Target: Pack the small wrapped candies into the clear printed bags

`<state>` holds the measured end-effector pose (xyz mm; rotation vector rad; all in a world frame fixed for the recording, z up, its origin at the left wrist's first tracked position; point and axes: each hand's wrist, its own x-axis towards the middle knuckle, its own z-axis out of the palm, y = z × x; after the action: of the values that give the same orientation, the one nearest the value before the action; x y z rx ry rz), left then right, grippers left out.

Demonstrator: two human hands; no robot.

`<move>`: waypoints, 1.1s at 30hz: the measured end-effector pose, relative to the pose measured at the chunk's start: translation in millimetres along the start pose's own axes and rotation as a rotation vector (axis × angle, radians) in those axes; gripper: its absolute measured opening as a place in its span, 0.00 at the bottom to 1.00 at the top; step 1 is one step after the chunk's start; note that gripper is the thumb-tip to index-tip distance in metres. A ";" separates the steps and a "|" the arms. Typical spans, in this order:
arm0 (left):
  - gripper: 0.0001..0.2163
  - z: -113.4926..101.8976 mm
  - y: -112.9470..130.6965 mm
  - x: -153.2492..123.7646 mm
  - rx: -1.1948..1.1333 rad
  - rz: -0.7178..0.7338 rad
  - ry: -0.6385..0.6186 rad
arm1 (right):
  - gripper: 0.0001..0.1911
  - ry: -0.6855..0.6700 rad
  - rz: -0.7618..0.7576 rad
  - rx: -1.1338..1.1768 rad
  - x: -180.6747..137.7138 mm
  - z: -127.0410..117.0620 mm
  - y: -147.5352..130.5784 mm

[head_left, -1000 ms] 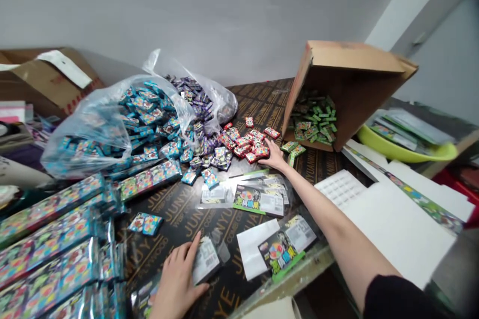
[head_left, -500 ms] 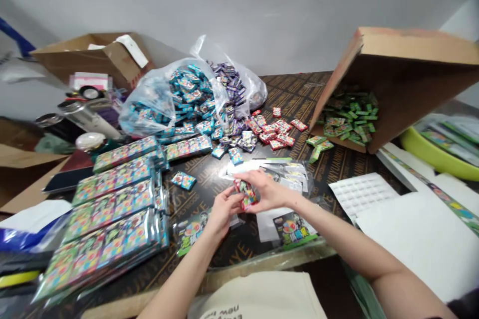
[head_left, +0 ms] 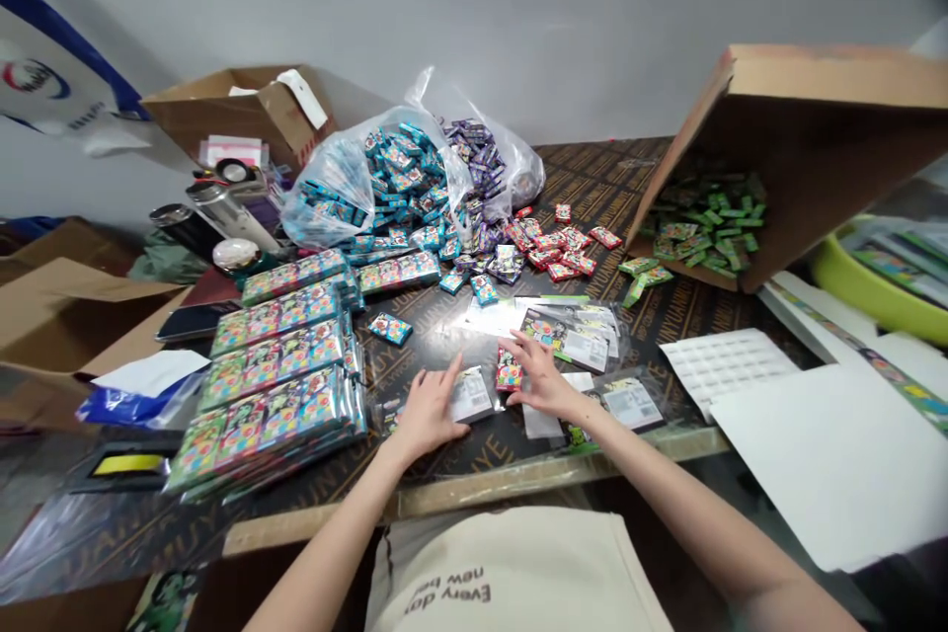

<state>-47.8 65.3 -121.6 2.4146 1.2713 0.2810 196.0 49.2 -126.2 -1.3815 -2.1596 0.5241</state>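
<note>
The right hand [head_left: 544,383] pinches a small red printed packet [head_left: 509,370] between thumb and fingertips, just right of a clear printed pouch [head_left: 472,395]. The packet's long axis runs away from the body. The left hand [head_left: 428,412] lies palm down, fingers loosely spread (thumb pointing right), over the pouch; whether it presses is hard to tell.

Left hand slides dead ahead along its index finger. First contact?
Left hand: probably the flat, white-looking card, then the small, turquoise-blue rectangular packet just beyond. Depth unclear; if the hand is raised, it may pass over the card.
</note>
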 end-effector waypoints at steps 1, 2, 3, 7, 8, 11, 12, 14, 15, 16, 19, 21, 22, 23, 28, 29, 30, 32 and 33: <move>0.50 0.3 -1.0 -1.7 -0.030 0.010 0.019 | 0.49 -0.028 -0.029 0.015 -0.5 1.1 -2.4; 0.51 -0.4 -1.2 -3.1 -0.069 0.019 0.040 | 0.49 -0.061 -0.065 0.049 -1.0 0.7 -5.5; 0.52 -2.2 -0.7 -4.2 -0.111 0.028 0.055 | 0.50 -0.095 -0.106 0.101 -1.2 -0.9 -8.8; 0.51 -12.8 5.0 -5.9 -0.238 0.050 0.061 | 0.55 -0.157 -0.189 0.355 0.5 -10.4 -16.6; 0.50 -14.8 7.4 -5.4 -0.254 0.032 0.078 | 0.57 -0.118 -0.158 0.419 2.1 -11.3 -17.4; 0.46 -16.3 17.2 -0.4 -0.275 -0.053 0.205 | 0.55 0.147 0.079 0.708 9.6 -6.1 -25.1; 0.45 -15.0 21.6 2.0 -0.272 -0.070 0.250 | 0.50 0.247 0.190 0.833 12.4 -1.6 -30.7; 0.45 -10.2 31.0 7.0 -0.243 -0.072 0.312 | 0.40 0.414 0.400 1.064 18.0 10.8 -45.4; 0.45 -7.0 35.3 9.3 -0.213 -0.064 0.332 | 0.36 0.473 0.485 1.149 20.8 17.9 -52.4; 0.44 -3.5 38.8 11.4 -0.177 -0.057 0.350 | 0.35 0.523 0.547 1.211 23.7 24.7 -57.6; 0.42 5.4 39.6 16.2 -0.089 -0.043 0.377 | 0.36 0.462 0.618 1.285 31.8 32.9 -51.8; 0.41 8.2 31.5 18.2 -0.063 -0.040 0.339 | 0.38 0.379 0.604 1.122 33.6 18.2 -26.4; 0.40 8.5 25.9 18.7 -0.048 -0.036 0.301 | 0.38 0.390 0.601 0.948 32.5 3.4 -8.1; 0.40 8.1 20.0 18.8 -0.031 -0.030 0.252 | 0.38 0.446 0.601 0.734 30.0 -15.7 12.8; 0.39 4.0 5.5 15.9 0.094 0.045 -0.100 | 0.41 0.897 0.932 0.095 7.9 -125.9 116.3; 0.40 3.8 7.2 16.2 0.126 0.067 -0.149 | 0.40 0.913 0.945 0.166 5.0 -139.8 129.4; 0.40 3.7 10.1 17.1 0.157 0.093 -0.186 | 0.38 0.911 0.944 0.226 3.4 -148.9 138.3; 0.40 4.0 17.2 20.3 0.209 0.133 -0.234 | 0.35 0.865 0.892 0.342 4.7 -152.3 143.6; 0.39 4.2 20.5 22.3 0.230 0.143 -0.253 | 0.34 0.835 0.859 0.388 7.0 -147.9 140.3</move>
<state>-18.4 72.2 -116.7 2.6366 1.0710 -0.1370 383.9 118.9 -88.1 -1.8114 -0.7217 0.4904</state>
